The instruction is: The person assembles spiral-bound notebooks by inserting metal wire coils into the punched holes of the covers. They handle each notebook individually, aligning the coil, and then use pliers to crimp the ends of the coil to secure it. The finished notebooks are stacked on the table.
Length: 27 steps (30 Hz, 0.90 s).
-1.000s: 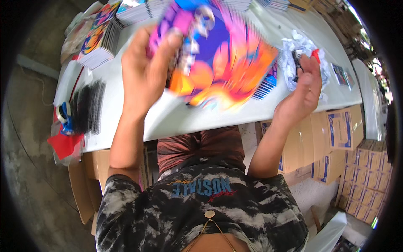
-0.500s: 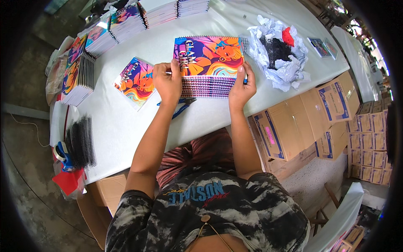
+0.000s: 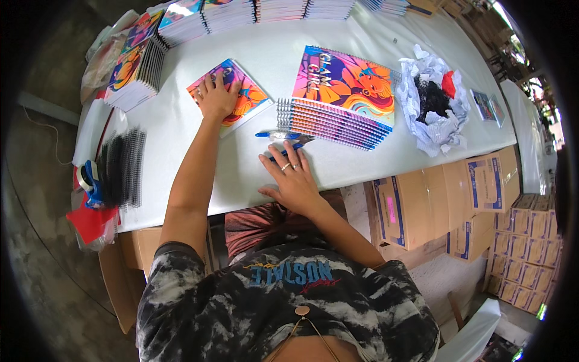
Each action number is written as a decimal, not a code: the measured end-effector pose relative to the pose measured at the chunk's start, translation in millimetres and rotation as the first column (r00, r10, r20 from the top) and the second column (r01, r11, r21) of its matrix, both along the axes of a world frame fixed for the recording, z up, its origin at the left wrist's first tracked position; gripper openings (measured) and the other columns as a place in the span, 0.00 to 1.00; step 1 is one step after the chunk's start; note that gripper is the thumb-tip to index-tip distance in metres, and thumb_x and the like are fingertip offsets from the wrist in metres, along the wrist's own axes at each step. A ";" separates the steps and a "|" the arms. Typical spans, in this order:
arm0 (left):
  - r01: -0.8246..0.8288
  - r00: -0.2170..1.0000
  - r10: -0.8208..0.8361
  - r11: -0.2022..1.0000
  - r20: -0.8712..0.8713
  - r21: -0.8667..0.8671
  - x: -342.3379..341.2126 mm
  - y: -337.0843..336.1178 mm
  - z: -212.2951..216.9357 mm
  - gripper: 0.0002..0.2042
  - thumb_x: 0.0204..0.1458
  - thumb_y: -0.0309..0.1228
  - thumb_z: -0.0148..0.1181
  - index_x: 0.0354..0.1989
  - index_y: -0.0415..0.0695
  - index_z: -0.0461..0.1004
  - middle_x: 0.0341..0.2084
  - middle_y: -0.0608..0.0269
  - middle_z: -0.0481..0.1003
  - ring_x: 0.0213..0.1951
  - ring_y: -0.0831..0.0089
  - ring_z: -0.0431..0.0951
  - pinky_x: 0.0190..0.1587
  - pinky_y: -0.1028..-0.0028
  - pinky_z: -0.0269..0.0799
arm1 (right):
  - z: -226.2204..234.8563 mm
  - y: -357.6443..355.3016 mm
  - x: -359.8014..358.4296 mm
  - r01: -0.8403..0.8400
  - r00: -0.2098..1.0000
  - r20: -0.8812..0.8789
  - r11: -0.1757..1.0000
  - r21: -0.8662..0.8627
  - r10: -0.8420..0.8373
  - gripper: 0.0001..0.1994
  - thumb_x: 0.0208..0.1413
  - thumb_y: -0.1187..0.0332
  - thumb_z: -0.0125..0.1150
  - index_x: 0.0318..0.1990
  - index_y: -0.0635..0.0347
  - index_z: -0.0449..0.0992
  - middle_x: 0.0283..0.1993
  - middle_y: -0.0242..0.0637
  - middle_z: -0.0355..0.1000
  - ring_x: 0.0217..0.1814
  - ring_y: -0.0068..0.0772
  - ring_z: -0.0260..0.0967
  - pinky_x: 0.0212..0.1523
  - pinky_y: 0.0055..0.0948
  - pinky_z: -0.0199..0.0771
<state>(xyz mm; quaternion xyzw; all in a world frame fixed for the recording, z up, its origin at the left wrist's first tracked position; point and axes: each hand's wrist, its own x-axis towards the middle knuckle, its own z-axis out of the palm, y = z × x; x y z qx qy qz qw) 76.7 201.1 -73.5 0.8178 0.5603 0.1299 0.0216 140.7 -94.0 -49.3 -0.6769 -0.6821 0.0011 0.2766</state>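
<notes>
My left hand (image 3: pixel 218 95) lies with fingers spread on a colourful illustrated notebook (image 3: pixel 248 99), apparently without a coil, flat on the white table. Part of its cover is hidden under the palm. My right hand (image 3: pixel 294 181) is open near the table's front edge, its fingertips over blue-handled pliers (image 3: pixel 301 142), whose handles it partly covers. Just beyond the pliers is a blue and clear pen-like item (image 3: pixel 277 135). To the right of these stands a stack of spiral-bound notebooks (image 3: pixel 347 81) with the same cover art, touched by neither hand.
Crumpled pale paper (image 3: pixel 434 130) with black and red bits sits right of the stack. More notebook stacks (image 3: pixel 136 72) line the far and left edges. Black coils (image 3: pixel 122 163) and a blue tape dispenser (image 3: pixel 90 184) are at the left. Cardboard boxes (image 3: pixel 422 202) stand right of the table.
Both hands have let go of the spiral notebook, which now rests on the stack. My left hand has moved left onto the loose notebook; my right has come back toward the pliers.
</notes>
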 end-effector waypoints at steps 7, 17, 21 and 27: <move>0.205 0.979 -0.205 0.979 0.002 0.008 -22.6 -21.9 11.7 0.33 0.51 0.59 0.42 0.62 0.54 0.57 0.63 0.57 0.54 0.65 0.59 0.49 0.65 0.56 0.38 | 2.6 -43.0 22.9 0.056 0.998 -0.010 0.982 -0.179 -0.059 0.27 0.50 0.52 0.57 0.58 0.47 0.63 0.62 0.35 0.57 0.67 0.42 0.48 0.60 0.45 0.49; 0.414 0.909 -0.415 0.910 0.043 0.019 -82.2 -79.5 15.5 0.33 0.50 0.58 0.46 0.61 0.51 0.60 0.62 0.55 0.55 0.64 0.57 0.49 0.64 0.58 0.40 | -7.8 -98.9 68.0 0.256 0.966 0.064 0.964 -0.071 -0.252 0.23 0.52 0.53 0.56 0.54 0.52 0.68 0.61 0.38 0.58 0.67 0.44 0.48 0.63 0.47 0.44; 0.518 0.855 -0.509 0.850 0.104 -0.099 -94.7 -109.7 55.2 0.39 0.43 0.61 0.53 0.61 0.48 0.59 0.61 0.49 0.54 0.64 0.53 0.49 0.64 0.55 0.40 | 0.6 -99.3 60.8 0.275 0.960 -0.043 0.960 -0.049 -0.278 0.25 0.51 0.57 0.57 0.56 0.58 0.66 0.65 0.46 0.54 0.69 0.50 0.43 0.64 0.47 0.41; 0.649 0.760 -0.647 0.751 0.060 -0.123 -134.8 -190.9 58.2 0.47 0.29 0.58 0.66 0.60 0.48 0.59 0.59 0.48 0.56 0.61 0.52 0.54 0.63 0.53 0.45 | 3.9 -89.8 31.4 0.146 0.972 -0.189 0.989 0.031 -0.138 0.24 0.49 0.65 0.59 0.55 0.62 0.67 0.59 0.43 0.62 0.66 0.48 0.51 0.62 0.44 0.46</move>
